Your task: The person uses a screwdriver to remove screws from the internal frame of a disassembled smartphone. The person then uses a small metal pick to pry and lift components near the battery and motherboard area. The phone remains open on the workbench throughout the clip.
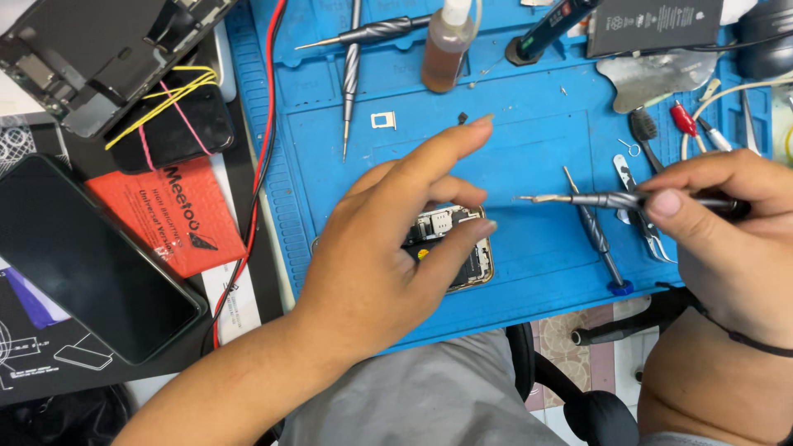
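The left hand [372,264] is lying over an opened phone [450,248] on the blue mat [529,140], its thumb and middle finger closed on the phone's edges and the forefinger stretched out above it. Only the phone's upper part, with its exposed boards, is showing past the fingers. The right hand [719,239], just right of the phone, is pinching a screwdriver [611,199] between thumb and fingers, the tip pointing left toward the phone without touching it. A second screwdriver [596,239] and tweezers [640,211] are lying on the mat beneath that tool. Above the phone are sitting a card tray [382,120], a tiny dark part [462,118] and an amber bottle [447,45]. Far left of the phone, off the mat, a dark phone [91,260] and a red packet [169,215] are resting on the desk [239,289].
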